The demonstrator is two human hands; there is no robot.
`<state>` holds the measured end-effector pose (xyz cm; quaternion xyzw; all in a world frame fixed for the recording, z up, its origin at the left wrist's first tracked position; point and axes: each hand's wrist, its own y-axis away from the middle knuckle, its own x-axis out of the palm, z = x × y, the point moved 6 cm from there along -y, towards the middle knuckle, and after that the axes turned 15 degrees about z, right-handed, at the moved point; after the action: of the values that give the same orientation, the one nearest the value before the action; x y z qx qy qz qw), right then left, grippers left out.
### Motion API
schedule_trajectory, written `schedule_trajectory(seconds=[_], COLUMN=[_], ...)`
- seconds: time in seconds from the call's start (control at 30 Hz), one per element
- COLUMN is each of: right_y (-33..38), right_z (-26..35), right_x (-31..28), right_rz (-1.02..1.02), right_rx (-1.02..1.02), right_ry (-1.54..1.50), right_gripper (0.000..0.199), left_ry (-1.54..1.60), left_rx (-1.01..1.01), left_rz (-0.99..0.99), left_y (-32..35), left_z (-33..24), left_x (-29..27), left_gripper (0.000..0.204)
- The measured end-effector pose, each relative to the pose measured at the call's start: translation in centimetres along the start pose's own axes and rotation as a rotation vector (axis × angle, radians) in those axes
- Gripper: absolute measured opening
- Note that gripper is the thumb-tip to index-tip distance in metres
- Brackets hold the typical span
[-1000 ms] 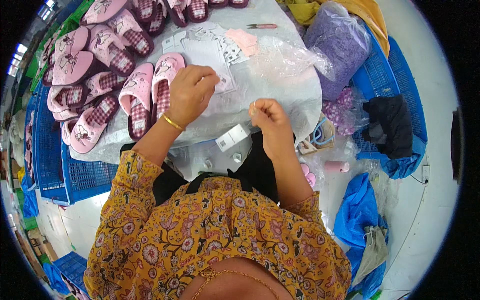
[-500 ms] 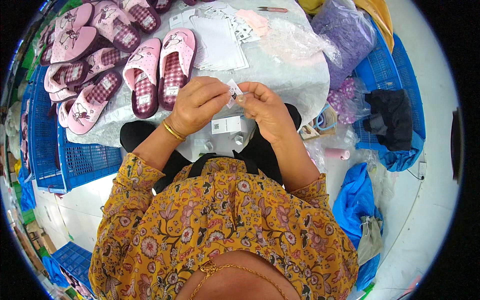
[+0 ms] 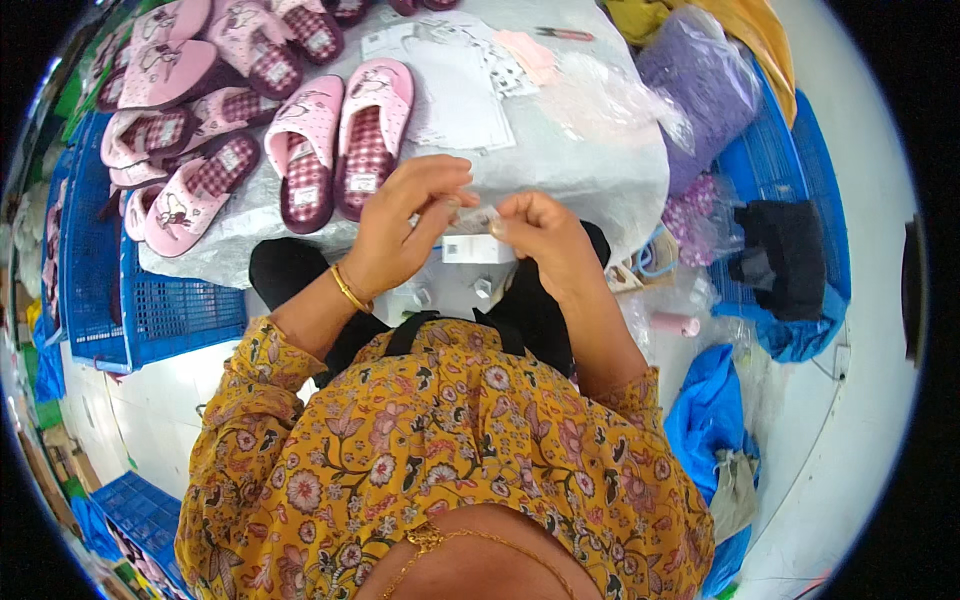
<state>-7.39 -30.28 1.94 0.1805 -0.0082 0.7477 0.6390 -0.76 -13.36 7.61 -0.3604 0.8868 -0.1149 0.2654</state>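
Note:
My left hand (image 3: 405,220) is raised over the table's near edge, its fingers stretched forward and the thumb apart from them. Across a small gap is my right hand (image 3: 545,238), thumb and fingers pinched together on a small printed paper tag (image 3: 477,217), which is blurred. Just below the hands, by my lap, a white box (image 3: 472,249) with a printed label shows partly behind the right fingers. Beyond my left hand lies a pair of pink slippers, one slipper (image 3: 375,130) beside the other (image 3: 302,150), with checked insoles and small labels.
More pink slippers (image 3: 205,190) are heaped at the left over a blue crate (image 3: 170,320). Paper sheets (image 3: 455,100), thread snips (image 3: 566,34) and clear plastic film (image 3: 610,100) lie farther back. A purple bagged bundle (image 3: 695,90) and another blue crate (image 3: 785,150) stand at the right.
My hands have moved apart; the left fingers have come off the tag and spread, while the right hand has shifted slightly right and lower. The view has shifted a little.

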Motion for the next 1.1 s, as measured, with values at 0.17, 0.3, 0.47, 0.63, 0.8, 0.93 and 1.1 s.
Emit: schedule_trajectory(seconds=[0.17, 0.3, 0.47, 0.63, 0.8, 0.93, 1.1], right_y=[0.1, 0.5, 0.5, -0.3, -1.1, -0.8, -0.4], right_z=[-0.3, -0.9, 0.3, 0.7, -0.7, 0.2, 0.8], right_x=[0.5, 0.7, 1.0, 3.3, 3.7, 3.5, 4.7], right_rz=[0.038, 0.055, -0.074, 0.005, 0.120, 0.104, 0.148], right_rx=[-0.024, 0.036, -0.131, -0.120, -0.024, -0.064, -0.050], right_ry=[0.046, 0.222, 0.605, 0.250, 0.257, 0.417, 0.353], right_gripper=[0.016, 0.018, 0.022, 0.013, 0.013, 0.014, 0.015], left_ry=[0.389, 0.205, -0.187, -0.131, -0.396, -1.022, -1.341], left_rx=[-0.382, -0.326, -0.193, -0.134, 0.013, -0.043, -0.005], left_rz=[0.362, 0.403, 0.216, 0.253, 0.195, 0.240, 0.415], left_y=[0.5, 1.1, 1.2, 0.2, 0.9, -0.5, -1.2], left_z=[3.7, 3.5, 2.7, -0.3, -0.5, 0.8, 5.7], left_x=[2.6, 2.4, 0.9, -0.7, -4.6, -11.3, -13.8], left_gripper=[0.010, 0.010, 0.015, 0.010, 0.015, 0.029, 0.036])
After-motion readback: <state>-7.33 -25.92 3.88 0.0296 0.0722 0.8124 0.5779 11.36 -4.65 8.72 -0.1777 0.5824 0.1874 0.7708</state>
